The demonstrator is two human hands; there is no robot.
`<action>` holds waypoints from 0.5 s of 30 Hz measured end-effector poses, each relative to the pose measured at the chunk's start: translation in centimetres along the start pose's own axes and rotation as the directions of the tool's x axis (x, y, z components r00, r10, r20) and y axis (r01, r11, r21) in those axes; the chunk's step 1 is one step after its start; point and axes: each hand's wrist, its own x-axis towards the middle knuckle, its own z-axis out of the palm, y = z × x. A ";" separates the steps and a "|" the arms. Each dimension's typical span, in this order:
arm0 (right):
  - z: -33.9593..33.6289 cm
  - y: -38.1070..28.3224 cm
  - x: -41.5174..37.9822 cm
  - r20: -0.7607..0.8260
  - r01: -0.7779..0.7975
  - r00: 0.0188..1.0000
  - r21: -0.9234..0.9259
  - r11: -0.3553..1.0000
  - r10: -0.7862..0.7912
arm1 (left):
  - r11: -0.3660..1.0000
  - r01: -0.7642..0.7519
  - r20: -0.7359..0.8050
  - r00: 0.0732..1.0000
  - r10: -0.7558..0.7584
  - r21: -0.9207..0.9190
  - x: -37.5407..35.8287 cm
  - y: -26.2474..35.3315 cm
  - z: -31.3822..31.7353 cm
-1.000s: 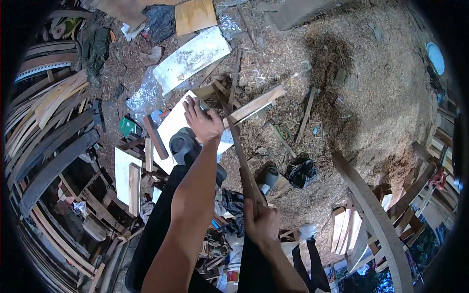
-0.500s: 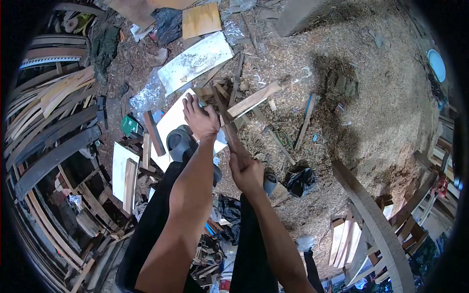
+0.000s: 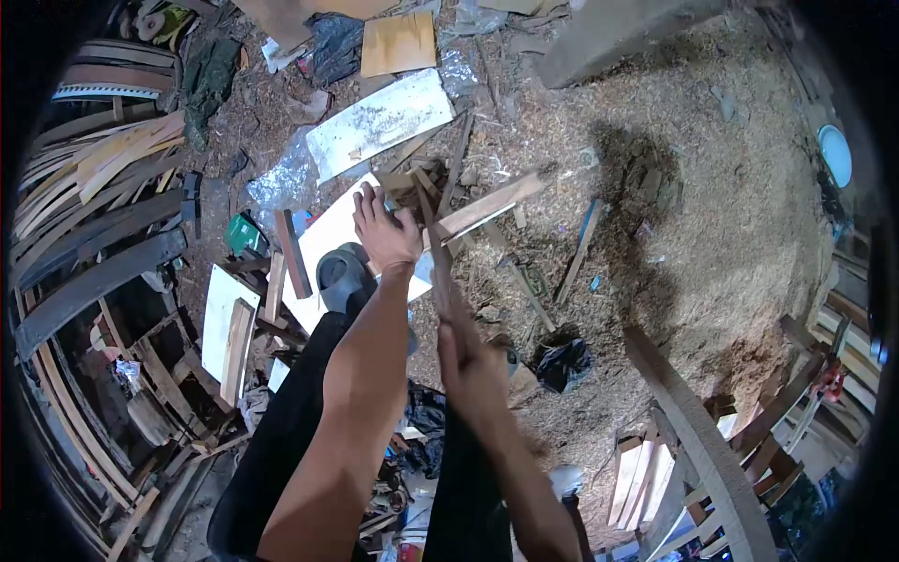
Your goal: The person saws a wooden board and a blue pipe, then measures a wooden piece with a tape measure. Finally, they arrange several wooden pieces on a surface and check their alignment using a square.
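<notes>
My right hand point(image 3: 473, 370), slightly blurred, is closed around the handle of a handsaw. The saw's long brown blade point(image 3: 438, 253) points away from me and crosses a strip of wood point(image 3: 492, 208). My left hand point(image 3: 387, 232) lies palm down with fingers stretched out, just left of the blade, over a white board point(image 3: 328, 229). Whatever is directly under the palm is hidden. The strip sticks out to the right past the blade. My shoe point(image 3: 345, 276) rests on the white board beside my left wrist.
Sawdust and offcuts cover the ground. Another white panel point(image 3: 379, 124) lies ahead, with a yellowish board point(image 3: 398, 43) beyond it. Stacked wood strips point(image 3: 103, 178) fill the left side. A black plastic bag point(image 3: 565, 363) and a long beam point(image 3: 698, 426) are at right.
My right hand has drawn the handsaw back toward my body. My left hand stays in place on the work. The camera view has shifted slightly.
</notes>
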 end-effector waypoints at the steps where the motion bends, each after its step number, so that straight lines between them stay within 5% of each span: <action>1: -1.7 -1.5 -0.7 0.004 -0.034 0.999 0.029 0.999 0.034 | 1.000 0.006 0.008 1.000 -0.006 -0.006 0.1 0.3 -0.1; 7: -4.2 -1.5 -4.5 0.167 -0.310 0.934 -0.069 0.948 0.317 | 1.000 0.018 0.021 1.000 -0.018 -0.012 -0.1 0.2 -0.3; 10: -3.1 -1.3 -4.5 0.055 -0.181 0.982 -0.036 0.983 0.183 | 0.999 0.043 0.075 0.996 -0.043 -0.010 0.4 0.4 -0.7; 15: -3.9 -1.9 -3.4 0.084 -0.208 0.973 -0.070 0.976 0.213 | 0.998 0.054 0.113 0.992 -0.057 0.024 0.5 0.4 -0.8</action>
